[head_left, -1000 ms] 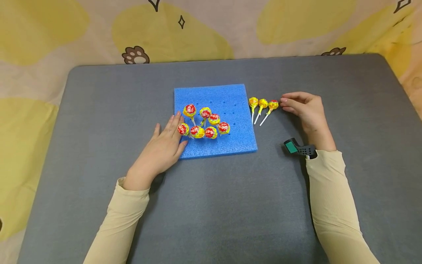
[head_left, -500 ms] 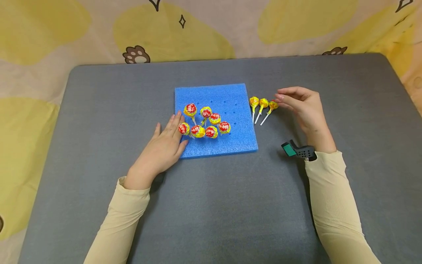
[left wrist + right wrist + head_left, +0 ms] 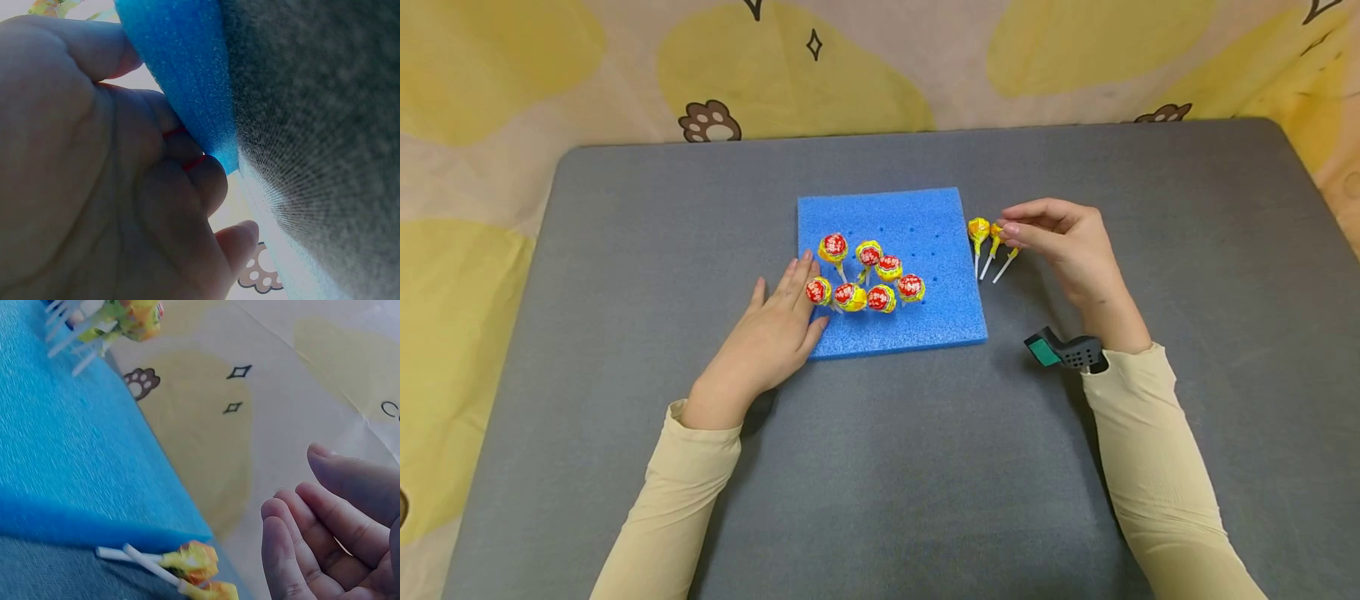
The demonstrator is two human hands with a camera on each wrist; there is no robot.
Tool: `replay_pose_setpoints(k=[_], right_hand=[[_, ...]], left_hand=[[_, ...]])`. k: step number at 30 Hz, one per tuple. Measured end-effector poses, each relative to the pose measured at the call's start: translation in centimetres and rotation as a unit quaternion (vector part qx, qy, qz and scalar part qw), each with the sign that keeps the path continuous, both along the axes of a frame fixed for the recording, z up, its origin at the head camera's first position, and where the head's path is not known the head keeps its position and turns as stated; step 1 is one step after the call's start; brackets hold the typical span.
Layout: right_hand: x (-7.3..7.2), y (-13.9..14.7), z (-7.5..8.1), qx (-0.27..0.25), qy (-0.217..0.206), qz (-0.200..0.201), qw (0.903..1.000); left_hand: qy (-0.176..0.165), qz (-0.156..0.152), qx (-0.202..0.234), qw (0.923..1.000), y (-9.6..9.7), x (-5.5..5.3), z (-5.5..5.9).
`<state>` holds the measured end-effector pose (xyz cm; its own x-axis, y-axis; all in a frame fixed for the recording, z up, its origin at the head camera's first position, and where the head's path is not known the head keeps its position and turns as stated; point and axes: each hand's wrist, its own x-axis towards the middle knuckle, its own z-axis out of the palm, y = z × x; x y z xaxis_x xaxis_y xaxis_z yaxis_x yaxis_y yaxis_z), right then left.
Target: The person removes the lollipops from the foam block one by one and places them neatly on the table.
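A blue foam block point(image 3: 917, 327) lies on the grey table, with several red-and-yellow wrapped lollipops point(image 3: 881, 299) standing in it on white sticks. My left hand point(image 3: 767, 342) rests at the block's left edge, fingers extended and close to the nearest lollipop; the left wrist view shows its fingers along the foam's side. Three loose lollipops point(image 3: 977, 230) lie side by side just right of the block. Above them hovers my right hand point(image 3: 1067, 250), covering the heads of the right two in part. In the right wrist view its thumb and fingers are apart, with nothing between them.
Rows of small holes point(image 3: 912, 230) dot the back and right of the foam. A black device with a green face point(image 3: 1060, 348) is worn at my right wrist. Behind the grey table point(image 3: 895, 467) hangs a yellow patterned cloth point(image 3: 865, 75).
My right hand has moved left, from beside the rightmost loose lollipop to over the right two. The left hand and the foam block stay where they were.
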<state>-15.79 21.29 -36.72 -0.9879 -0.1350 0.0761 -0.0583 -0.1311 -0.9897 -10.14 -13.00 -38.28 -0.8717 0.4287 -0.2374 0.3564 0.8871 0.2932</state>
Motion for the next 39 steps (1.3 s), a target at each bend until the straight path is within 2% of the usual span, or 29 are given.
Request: replay_pose_setpoints(k=[14,24,31,39], right_hand=[[0.6,-2.5,-0.2,0.025,-0.008,0.053,0.9982],[0.9,-3.7,-0.3,0.099,-0.013,0.078,0.9919],[1.1,-4.5,-0.4,0.093,-0.026,0.104,0.9899],[1.5,-5.3,-0.6,0.122,-0.021,0.13,0.9837]], left_hand=[[-0.003,-0.001,0.0,1.0,0.0,0.0,0.0],[-0.002,-0.003,0.005,1.0,0.0,0.0,0.1],[-0.006,-0.003,0.008,0.9999,0.0,-0.1,0.1],[-0.007,-0.002,0.009,0.9999,0.0,-0.1,0.1]])
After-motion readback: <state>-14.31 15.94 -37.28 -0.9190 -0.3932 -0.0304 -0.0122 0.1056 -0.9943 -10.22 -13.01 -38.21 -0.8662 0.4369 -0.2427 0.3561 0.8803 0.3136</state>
